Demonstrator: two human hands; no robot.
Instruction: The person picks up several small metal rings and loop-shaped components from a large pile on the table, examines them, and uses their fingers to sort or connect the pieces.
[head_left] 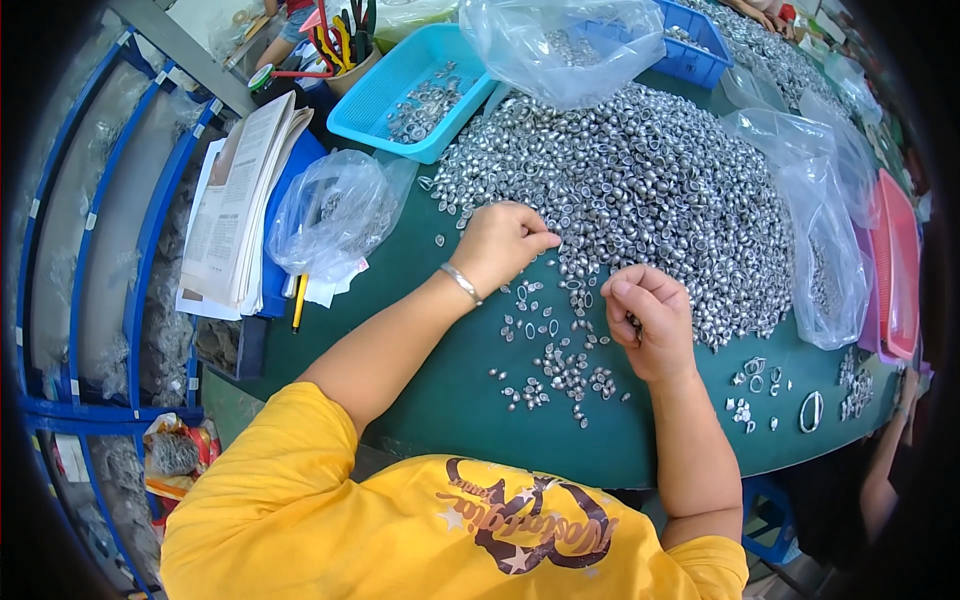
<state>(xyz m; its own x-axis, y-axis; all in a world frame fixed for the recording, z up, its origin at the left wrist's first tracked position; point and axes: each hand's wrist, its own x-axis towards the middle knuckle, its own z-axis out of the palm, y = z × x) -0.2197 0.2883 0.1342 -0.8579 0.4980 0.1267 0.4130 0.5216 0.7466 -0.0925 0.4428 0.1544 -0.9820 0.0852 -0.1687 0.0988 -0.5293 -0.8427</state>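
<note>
A large heap of small silvery metal pieces, rounded and ring-like, covers the middle of the green table. My left hand, with a bracelet on its wrist, is at the heap's near left edge. Its thumb and forefinger are pinched together against the pieces; whatever is between them is too small to make out. Curled in front of the heap, my right hand has small dark metal pieces partly showing within its fingers. Sorted-out small metal pieces lie loosely between my forearms.
Behind the heap stand a light-blue basket with metal pieces and a clear plastic bag. Papers and another bag are at left. To the right are a filled bag, red trays and a larger ring.
</note>
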